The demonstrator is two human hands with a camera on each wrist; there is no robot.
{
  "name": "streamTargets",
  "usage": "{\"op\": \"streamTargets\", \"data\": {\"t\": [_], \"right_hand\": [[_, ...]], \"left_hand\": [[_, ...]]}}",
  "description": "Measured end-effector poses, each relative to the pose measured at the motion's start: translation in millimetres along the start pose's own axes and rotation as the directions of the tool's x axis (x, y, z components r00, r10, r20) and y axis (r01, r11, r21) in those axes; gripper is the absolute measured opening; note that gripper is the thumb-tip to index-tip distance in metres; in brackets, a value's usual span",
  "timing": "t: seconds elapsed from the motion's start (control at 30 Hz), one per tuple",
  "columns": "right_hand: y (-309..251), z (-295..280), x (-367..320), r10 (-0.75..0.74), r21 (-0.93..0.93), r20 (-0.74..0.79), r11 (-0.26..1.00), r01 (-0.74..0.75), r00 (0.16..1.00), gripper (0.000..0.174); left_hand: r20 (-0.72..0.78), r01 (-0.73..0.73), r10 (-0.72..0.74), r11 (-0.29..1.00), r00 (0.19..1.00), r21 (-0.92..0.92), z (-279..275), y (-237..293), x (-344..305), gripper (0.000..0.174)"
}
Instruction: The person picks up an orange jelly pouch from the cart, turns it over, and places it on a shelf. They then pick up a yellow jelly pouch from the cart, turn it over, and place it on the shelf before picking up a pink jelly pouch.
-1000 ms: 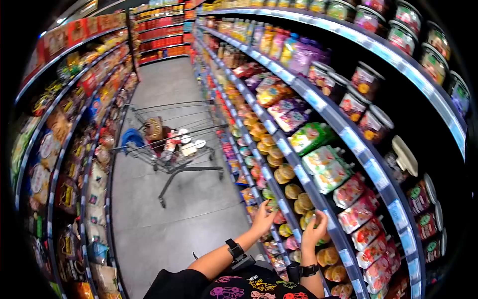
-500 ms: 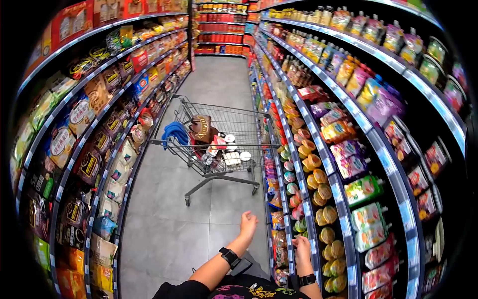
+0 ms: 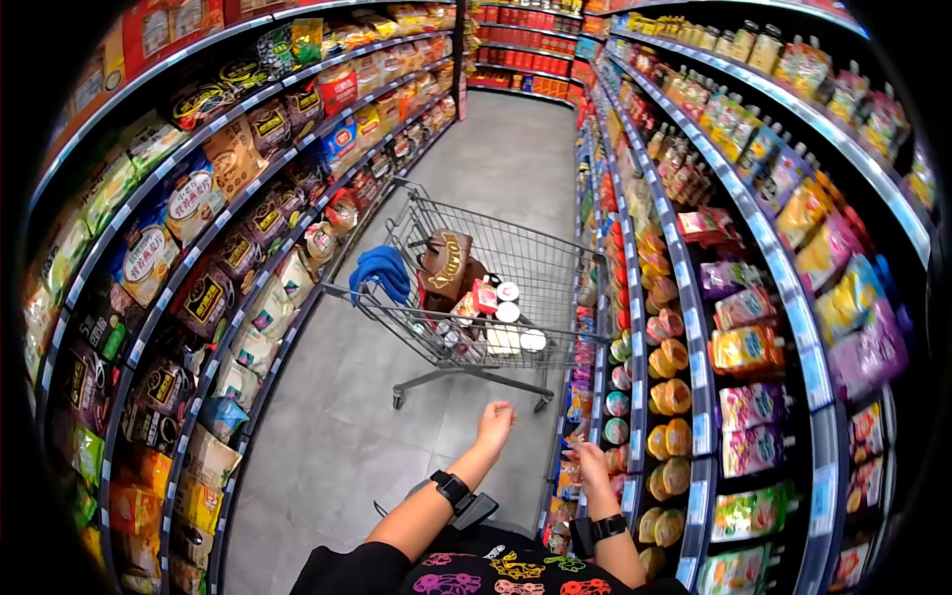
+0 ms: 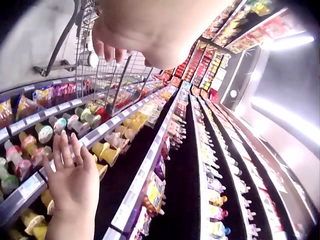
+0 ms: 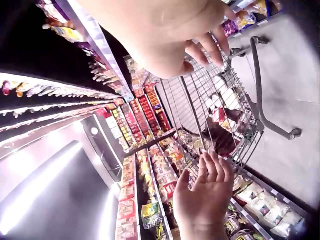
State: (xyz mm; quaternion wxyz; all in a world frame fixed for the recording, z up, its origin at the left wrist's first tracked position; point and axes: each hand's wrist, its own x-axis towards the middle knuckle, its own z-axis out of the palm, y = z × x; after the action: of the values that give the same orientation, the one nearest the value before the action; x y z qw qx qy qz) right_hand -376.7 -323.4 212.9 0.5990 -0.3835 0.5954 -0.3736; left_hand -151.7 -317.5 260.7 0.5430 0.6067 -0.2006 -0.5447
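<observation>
My left hand (image 3: 494, 426) hangs in front of the shopping cart (image 3: 585, 253) with its fingers loosely bent and nothing in them. Lower and to the right is my right hand (image 3: 590, 464), near the shelves of jelly cups (image 3: 669, 397), also holding nothing. In the left wrist view the palm and fingers of the right hand (image 4: 75, 185) show, overlapping a shelf edge. The right wrist view shows the left hand (image 5: 205, 195) with relaxed fingers. Inside the cart lie a brown bag (image 3: 446, 263) and white-lidded containers (image 3: 508, 311); a blue cloth (image 3: 382, 273) hangs at its handle end.
Shelves of bagged foods (image 3: 203, 297) line the left side of the aisle. On the right, shelves hold pouches (image 3: 749, 347) and bottles (image 3: 764, 50). Grey floor (image 3: 327, 416) runs between them to red-packed shelves (image 3: 526, 50) at the far end.
Both hands have drawn back from the jelly cup shelf, where they were close to the cups a second ago. The head view has swung left, so the cart appears farther right and nearer.
</observation>
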Motion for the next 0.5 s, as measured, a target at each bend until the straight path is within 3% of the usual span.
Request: {"op": "streamTargets", "data": {"t": [0.03,0.1,0.13,0.3,0.4,0.5], "right_hand": [[-3.0,13.3,9.3,-0.031,0.075,0.042,0.997,0.027,0.999,0.011],[-23.4,34.4,23.3,0.064,-0.012,0.151,0.998,-0.063,0.986,0.011],[-29.6,46.7,33.5,0.018,0.005,0.211,1.000,-0.020,0.977,0.011],[-65.4,100.3,110.5,-0.061,0.006,0.220,0.998,0.061,0.974,0.014],[-84.8,129.4,162.8,-0.077,-0.061,0.210,0.994,0.091,0.975,0.015],[-106.8,166.6,199.1,-0.064,-0.105,0.219,0.990,0.089,0.974,0.016]], "left_hand": [[-0.015,0.003,-0.003,0.999,1.000,-0.042,-3.3,5.7,7.4,0.025],[-0.019,0.004,-0.006,0.996,1.000,-0.085,-11.1,21.3,24.4,0.020],[-0.004,0.002,-0.002,0.996,1.000,-0.087,-14.4,33.1,35.5,0.018],[0.066,-0.050,0.056,0.994,0.996,-0.094,-30.2,70.2,125.8,0.018],[0.083,-0.003,0.017,0.987,0.996,-0.164,-44.3,91.7,183.8,0.019],[0.091,0.027,-0.016,0.993,0.996,-0.119,-59.8,127.0,218.4,0.020]]}}
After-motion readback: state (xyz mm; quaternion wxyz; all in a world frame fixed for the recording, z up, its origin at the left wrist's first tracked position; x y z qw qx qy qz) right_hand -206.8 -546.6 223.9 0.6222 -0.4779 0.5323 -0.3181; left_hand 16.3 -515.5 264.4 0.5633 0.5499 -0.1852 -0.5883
